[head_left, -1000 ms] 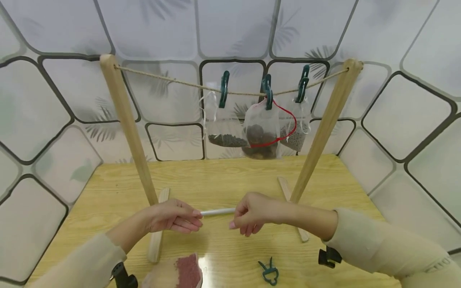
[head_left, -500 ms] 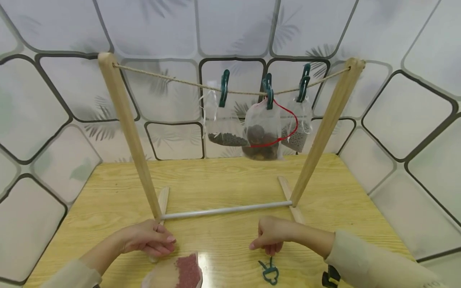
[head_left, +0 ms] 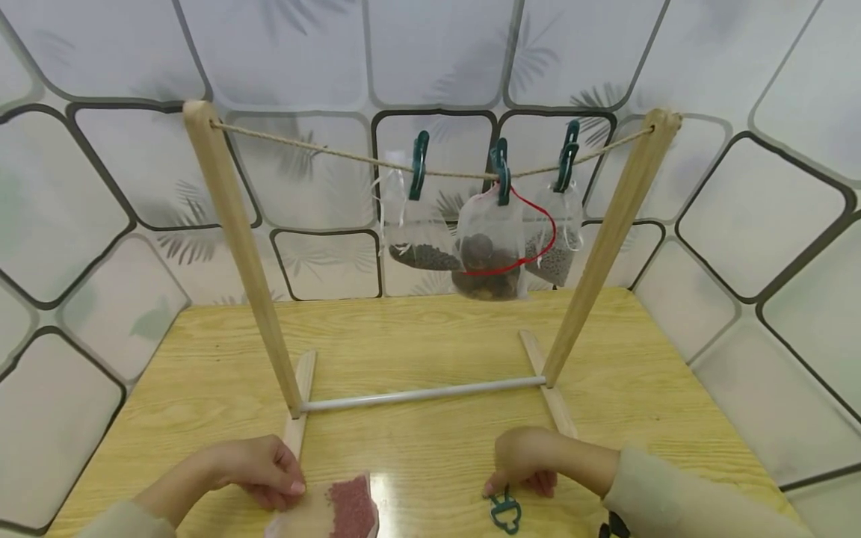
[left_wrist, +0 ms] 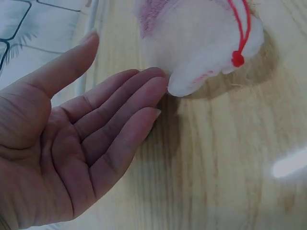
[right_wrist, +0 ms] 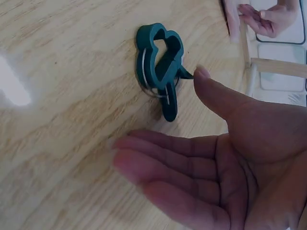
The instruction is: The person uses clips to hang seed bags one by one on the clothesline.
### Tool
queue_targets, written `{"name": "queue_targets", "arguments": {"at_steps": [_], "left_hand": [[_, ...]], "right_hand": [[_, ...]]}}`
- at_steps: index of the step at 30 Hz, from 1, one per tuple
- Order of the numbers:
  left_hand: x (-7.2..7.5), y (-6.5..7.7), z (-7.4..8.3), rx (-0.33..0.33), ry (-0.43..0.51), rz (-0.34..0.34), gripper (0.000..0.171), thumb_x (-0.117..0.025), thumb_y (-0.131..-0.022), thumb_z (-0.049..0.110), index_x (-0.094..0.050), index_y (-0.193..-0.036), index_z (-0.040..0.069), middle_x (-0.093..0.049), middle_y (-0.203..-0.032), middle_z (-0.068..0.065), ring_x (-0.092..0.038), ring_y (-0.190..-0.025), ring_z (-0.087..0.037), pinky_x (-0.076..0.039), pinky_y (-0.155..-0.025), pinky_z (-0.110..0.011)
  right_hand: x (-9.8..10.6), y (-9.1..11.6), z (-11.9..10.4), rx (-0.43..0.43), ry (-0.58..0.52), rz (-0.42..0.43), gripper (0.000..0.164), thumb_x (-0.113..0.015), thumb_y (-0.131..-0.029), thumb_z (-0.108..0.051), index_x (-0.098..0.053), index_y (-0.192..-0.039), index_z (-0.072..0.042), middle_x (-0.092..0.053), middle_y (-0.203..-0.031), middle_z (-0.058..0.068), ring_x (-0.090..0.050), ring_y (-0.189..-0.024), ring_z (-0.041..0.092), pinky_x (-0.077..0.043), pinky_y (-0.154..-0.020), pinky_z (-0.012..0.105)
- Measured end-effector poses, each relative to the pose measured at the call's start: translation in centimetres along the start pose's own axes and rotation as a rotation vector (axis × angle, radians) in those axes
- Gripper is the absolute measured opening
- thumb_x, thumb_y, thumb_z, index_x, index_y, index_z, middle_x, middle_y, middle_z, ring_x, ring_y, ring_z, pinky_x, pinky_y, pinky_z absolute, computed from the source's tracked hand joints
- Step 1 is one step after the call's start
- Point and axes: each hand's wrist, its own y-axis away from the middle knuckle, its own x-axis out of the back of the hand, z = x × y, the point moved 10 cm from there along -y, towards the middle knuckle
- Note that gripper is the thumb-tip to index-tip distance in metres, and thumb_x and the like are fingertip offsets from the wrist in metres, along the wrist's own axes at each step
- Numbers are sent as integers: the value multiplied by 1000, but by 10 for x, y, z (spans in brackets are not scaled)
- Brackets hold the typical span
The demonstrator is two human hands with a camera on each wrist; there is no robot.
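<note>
A small white mesh bag (head_left: 316,515) with pink-red granules lies at the table's front, its red drawstring (left_wrist: 243,28) showing in the left wrist view. My left hand (head_left: 258,467) is at the bag's left side, thumb apart from the relaxed fingers (left_wrist: 120,120). Those fingertips reach the bag's edge; whether they touch it, I cannot tell. To the right lies a dark green spring clip (head_left: 504,515) with a cloud-shaped handle. Over it, my right hand (head_left: 528,457) has thumb and fingers spread on either side, the thumb tip close to one prong (right_wrist: 185,74).
Behind the hands stands a wooden frame (head_left: 252,276) with a white crossbar (head_left: 424,393). Its rope (head_left: 296,144) carries three green clips (head_left: 419,166) with filled bags: dark granules (head_left: 424,257), brown lumps (head_left: 487,261) and grey pellets (head_left: 554,258). Patterned walls surround the wooden table (head_left: 403,329).
Both hands have come down and toward me from the white crossbar, moving apart. The left reaches the granule bag, the right the green clip. The hanging bags stay in place.
</note>
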Motion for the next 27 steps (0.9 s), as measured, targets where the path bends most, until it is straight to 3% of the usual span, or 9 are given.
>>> {"name": "queue_targets", "arguments": {"at_steps": [4, 8, 11, 14, 20, 27], "left_hand": [[-15, 1, -3, -7, 30, -71, 22, -75, -80, 12, -67, -92, -6, -71, -79, -11, -66, -68, -9, -54, -57, -20], [-27, 0, -5, -30, 52, -116, 20, -75, -79, 9, -67, -89, -6, -71, -77, -15, -66, -63, -8, -53, -54, -18], [-35, -2, -6, -43, 66, -150, 19, -74, -80, 10, -68, -88, -6, -71, -76, -14, -66, -63, -7, -53, -55, -18], [-48, -4, -7, -49, 97, -228, 21, -72, -82, 8, -67, -92, -10, -71, -79, -9, -65, -66, -5, -52, -55, -15], [-75, -13, 3, -133, 79, -396, 26, -61, -79, -10, -60, -104, -16, -70, -90, -3, -62, -80, -2, -49, -67, -11], [-103, -24, 26, -254, 153, -495, 37, -56, -86, -12, -48, -122, -16, -60, -117, -27, -62, -98, -6, -50, -85, -18]], "right_hand": [[-10, -2, -3, -10, 75, -47, 71, -61, -77, -66, -60, -48, -2, -56, -41, 10, -53, -33, 19, -38, -31, 24], [-11, -3, -9, 10, 129, -41, 70, -61, -75, -69, -60, -49, -4, -56, -41, 7, -55, -34, 18, -40, -32, 24], [-10, -5, -12, 0, 161, -38, 67, -63, -75, -67, -61, -49, -5, -57, -41, 6, -55, -35, 17, -42, -33, 24], [-8, -7, -11, -33, 183, -45, 65, -66, -75, -63, -61, -49, -4, -57, -42, 7, -55, -36, 18, -41, -34, 25], [0, -9, -10, -51, 219, -4, 63, -71, -71, -63, -59, -50, -5, -56, -41, 7, -54, -35, 17, -41, -35, 25], [15, -8, -12, -4, 255, 127, 60, -72, -67, -64, -56, -47, -10, -50, -37, 1, -48, -31, 12, -39, -37, 25]]}}
